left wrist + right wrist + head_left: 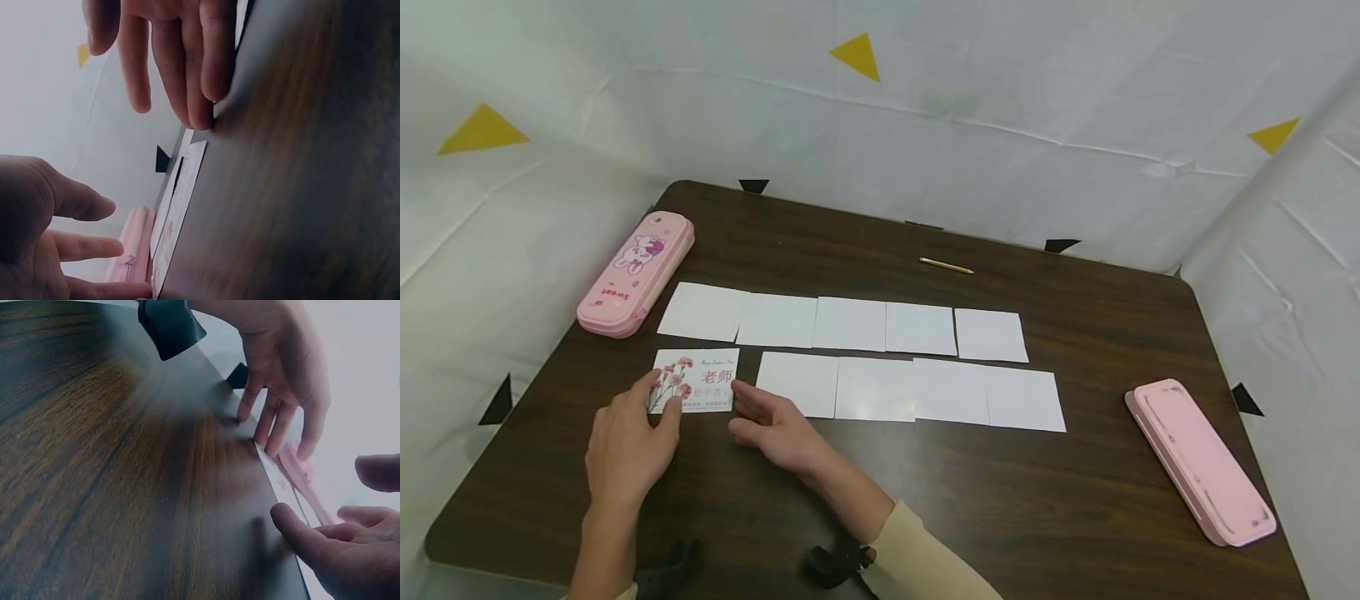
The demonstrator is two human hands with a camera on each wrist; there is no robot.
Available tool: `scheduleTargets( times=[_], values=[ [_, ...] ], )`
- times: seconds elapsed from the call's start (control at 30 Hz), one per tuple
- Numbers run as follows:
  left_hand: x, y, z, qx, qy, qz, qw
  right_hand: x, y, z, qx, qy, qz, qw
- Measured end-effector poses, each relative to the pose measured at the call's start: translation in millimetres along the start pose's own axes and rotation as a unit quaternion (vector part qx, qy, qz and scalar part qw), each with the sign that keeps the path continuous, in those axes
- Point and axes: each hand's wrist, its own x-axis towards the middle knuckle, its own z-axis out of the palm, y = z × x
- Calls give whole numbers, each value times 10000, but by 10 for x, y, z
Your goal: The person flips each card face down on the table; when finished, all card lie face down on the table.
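A printed greeting card (713,393) with pink carnations and Chinese lettering lies face up on the dark wooden table. My left hand (628,442) is at its left side, fingers loosely extended, with fingertips over the card's left edge. At the card's right edge is my right hand (782,432), its fingers nearly straight and turned inward. In the left wrist view, the left hand (47,240) has its fingers spread by the card (177,215), while the right hand (178,53) appears above. Neither hand grips anything. The right wrist view shows both hands low beside the card.
Blank white cards (850,323) form a back row, and several more white cards (876,389) lie to the right of the printed one. Pink pencil cases stand at the left (636,275) and right (1202,462) of the table. A pencil (946,266) lies towards the back.
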Motion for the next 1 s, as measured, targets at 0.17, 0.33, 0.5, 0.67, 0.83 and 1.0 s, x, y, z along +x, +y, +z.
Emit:
scheduleTargets(
  times=[0.17, 0.33, 0.5, 0.67, 0.83, 1.0],
  values=[
    [15, 10, -15, -202, -5, -38, 9998, 5, -3, 13, 116, 43, 93, 9999],
    [20, 4, -20, -391, 21, -114, 9992, 22, 4, 19, 412, 93, 101, 9991],
    [6, -30, -31, -786, 96, -89, 9968, 17, 10, 29, 500, 254, 39, 9984],
    [-25, -48, -30, -1201, 199, -272, 9922, -5, 14, 30, 278, 648, -97, 9975],
    [-42, -56, -69, -2027, 260, -176, 9787, -9, 8, 12, -128, 1358, -412, 9898],
    [-63, -28, -113, -2855, 278, -84, 9579, -13, 0, -37, -481, 1925, -815, 9767]
  ],
)
